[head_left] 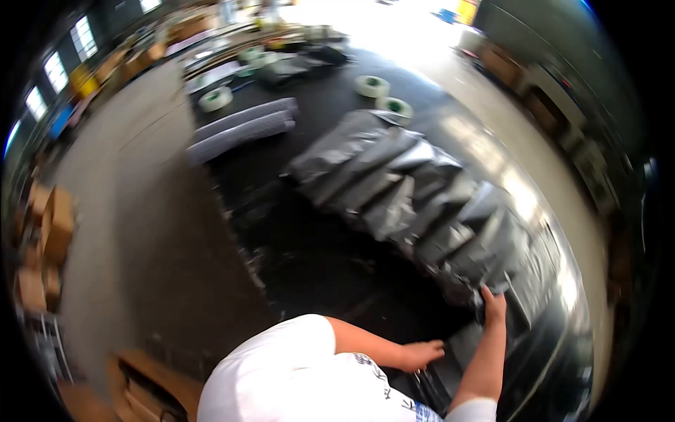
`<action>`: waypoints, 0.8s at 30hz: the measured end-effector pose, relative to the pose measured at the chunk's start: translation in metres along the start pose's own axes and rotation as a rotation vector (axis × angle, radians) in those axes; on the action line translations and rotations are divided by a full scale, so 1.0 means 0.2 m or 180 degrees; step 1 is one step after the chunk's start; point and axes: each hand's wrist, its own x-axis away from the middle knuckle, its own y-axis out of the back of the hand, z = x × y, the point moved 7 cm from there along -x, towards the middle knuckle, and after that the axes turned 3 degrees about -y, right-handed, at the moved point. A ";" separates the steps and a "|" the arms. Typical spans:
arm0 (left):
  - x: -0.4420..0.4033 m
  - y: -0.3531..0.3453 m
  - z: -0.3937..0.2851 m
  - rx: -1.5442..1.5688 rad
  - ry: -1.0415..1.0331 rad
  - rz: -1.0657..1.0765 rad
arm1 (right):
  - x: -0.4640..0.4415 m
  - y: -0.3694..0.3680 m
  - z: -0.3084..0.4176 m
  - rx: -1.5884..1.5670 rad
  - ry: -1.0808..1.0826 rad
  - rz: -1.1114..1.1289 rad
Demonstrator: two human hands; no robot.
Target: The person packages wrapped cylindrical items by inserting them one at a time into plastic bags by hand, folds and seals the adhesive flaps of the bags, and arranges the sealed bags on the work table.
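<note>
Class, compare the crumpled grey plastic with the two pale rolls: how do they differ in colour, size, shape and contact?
Colour: the grey plastic is darker than the pale rolls.
Size: the grey plastic covers far more surface than the pale rolls.
Shape: the grey plastic lies in slanting folds; the pale rolls are cylinders.
Contact: the right hand touches the grey plastic, not the pale rolls.
Both lie on the dark tabletop.

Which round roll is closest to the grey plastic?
The rightmost roll, at the far end of the grey plastic; its neighbour sits farther off, the left roll well apart.
</note>
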 end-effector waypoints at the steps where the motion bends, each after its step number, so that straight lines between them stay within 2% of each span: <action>1: 0.00 0.00 0.01 0.0123 -0.0026 0.0007 | 0.01 -0.09 0.02 -0.0203 -0.0029 0.0163; 2: -0.01 0.01 0.02 0.0247 -0.0051 0.0015 | 0.02 -0.14 0.01 -0.0370 -0.0068 0.0255; 4: -0.02 -0.05 0.07 -0.0032 -0.0460 -0.0227 | -0.23 -0.09 -0.28 -0.0439 0.0172 0.0237; 6: 0.02 -0.05 0.09 0.0038 -0.0804 -0.0556 | -0.31 0.01 -0.47 -0.0457 -0.0381 -0.0014; 8: 0.20 0.09 0.05 0.0001 -0.0594 -0.0287 | -0.11 0.02 -0.26 0.0412 -0.0013 -0.0374; 9: 0.34 0.15 0.02 -0.0004 -0.0529 -0.0148 | -0.38 0.27 -0.50 0.1219 0.0581 -0.1155; 10: 0.46 0.22 0.03 0.0008 -0.0321 -0.0440 | -0.35 0.35 -0.48 0.1916 0.0592 -0.1089; 11: 0.63 0.29 0.03 0.0258 -0.0216 -0.0763 | -0.07 0.30 -0.28 0.2217 0.1076 -0.1517; 12: 0.78 0.34 0.07 0.0279 -0.0022 -0.1371 | 0.15 0.23 -0.11 0.2469 0.1571 -0.1954; 13: 1.01 0.42 0.07 0.0202 0.0265 -0.2088 | 0.08 0.28 -0.34 0.3954 0.2953 -0.1825; 14: 1.23 0.47 0.07 0.0093 0.0458 -0.2803 | 0.25 0.21 -0.31 0.3404 0.3054 -0.1777; 16: 1.82 0.48 0.11 -0.0426 0.0968 -0.4361 | 0.57 0.00 -0.28 0.3069 0.3032 -0.1483; 17: 2.17 0.40 0.15 -0.0706 0.1447 -0.5159 | 0.69 -0.07 -0.31 0.3061 0.3062 -0.1325; 19: 2.91 0.05 0.23 -0.0905 0.2843 -0.6638 | 0.85 -0.20 -0.36 0.3069 0.3113 -0.1011; 20: 3.29 -0.27 0.39 0.0131 0.3427 -0.7255 | 0.91 -0.25 -0.40 0.3064 0.3130 -0.0881; 22: 3.77 -0.91 0.12 0.1162 0.4860 -0.8218 | 1.00 -0.33 -0.46 0.3098 0.3154 -0.0693; 23: 3.87 -1.21 -0.05 0.2082 0.5326 -0.8576 | 1.03 -0.36 -0.49 0.3102 0.3159 -0.0643; 24: 3.90 -1.45 -0.28 0.3125 0.5471 -0.8904 | 1.06 -0.38 -0.51 0.3106 0.3161 -0.0609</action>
